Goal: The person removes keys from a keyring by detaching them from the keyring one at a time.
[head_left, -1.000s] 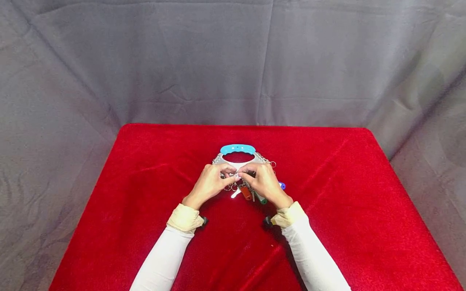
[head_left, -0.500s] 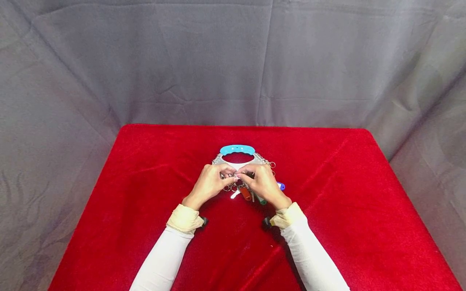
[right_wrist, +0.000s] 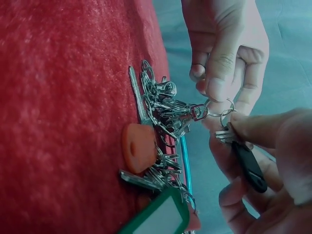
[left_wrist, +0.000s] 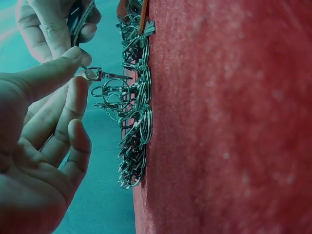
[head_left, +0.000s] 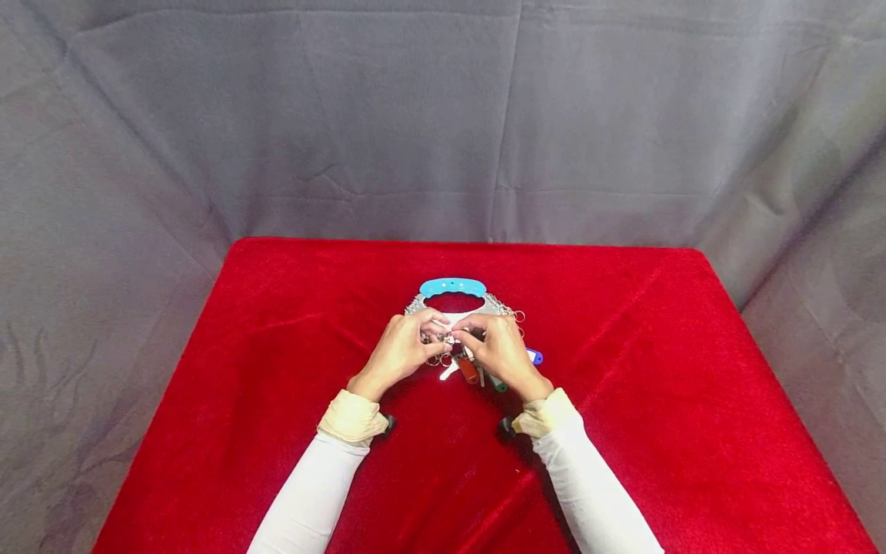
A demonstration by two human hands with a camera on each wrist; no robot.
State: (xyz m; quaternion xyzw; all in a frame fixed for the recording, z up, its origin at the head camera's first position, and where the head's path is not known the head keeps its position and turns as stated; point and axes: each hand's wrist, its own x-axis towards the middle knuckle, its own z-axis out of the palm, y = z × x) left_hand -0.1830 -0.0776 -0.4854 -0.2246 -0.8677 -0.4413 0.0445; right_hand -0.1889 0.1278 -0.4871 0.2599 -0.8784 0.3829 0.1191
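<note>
A key carrier with a blue handle point(head_left: 453, 287) lies on the red cloth, its pale plate fringed with small metal clasps and split rings. Over its near edge, my left hand point(head_left: 401, 346) pinches a split ring point(right_wrist: 213, 108) on one clasp point(left_wrist: 93, 74) between thumb and forefinger. Facing it, my right hand point(head_left: 505, 350) pinches a small ring point(right_wrist: 227, 113) bearing a black key tag point(right_wrist: 251, 165) and a silver metal piece. The fingertips almost meet, and the two rings overlap in the right wrist view; whether they are linked I cannot tell.
Beside the hands hang an orange tag point(right_wrist: 139, 147), a green tag point(right_wrist: 161, 214), a blue tag point(head_left: 534, 355) and a silver key point(head_left: 450, 371). Red cloth point(head_left: 277, 446) covers the table. Grey curtains point(head_left: 360, 115) surround the back and sides.
Both hands keep almost the same place over the carrier. My left thumb has drawn slightly away from the right fingertips.
</note>
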